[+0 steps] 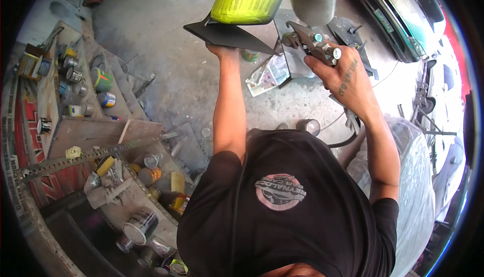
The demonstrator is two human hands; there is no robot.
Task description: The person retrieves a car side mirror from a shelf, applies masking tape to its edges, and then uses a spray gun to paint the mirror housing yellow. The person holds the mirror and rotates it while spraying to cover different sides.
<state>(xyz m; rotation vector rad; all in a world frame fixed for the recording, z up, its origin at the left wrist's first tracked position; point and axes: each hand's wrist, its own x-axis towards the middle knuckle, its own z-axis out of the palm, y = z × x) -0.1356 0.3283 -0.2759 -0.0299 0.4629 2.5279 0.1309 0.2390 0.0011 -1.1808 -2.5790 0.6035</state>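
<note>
My left hand (224, 51) holds up what looks like a car side mirror (247, 2) by its dark base. Its rounded shell is bright yellow-green with streaky strips across it, and a flat black panel (227, 36) juts out below. The panel hides most of my left fingers. In my right hand (348, 77) is a spray gun (313, 44), with my fingers wrapped round its body. A grey metal paint cup (311, 4) sits on top of the gun, close beside the mirror's right edge. A dark hose (348, 138) hangs beneath my right forearm.
Shelves (83, 130) at left carry several paint cans (102, 80); more cans (140, 225) stand lower left. A printed sheet (268, 76) lies beside a box-like stand (297, 65) bearing black parts (348, 30). Cars (398, 14) stand right, near plastic sheeting (413, 176).
</note>
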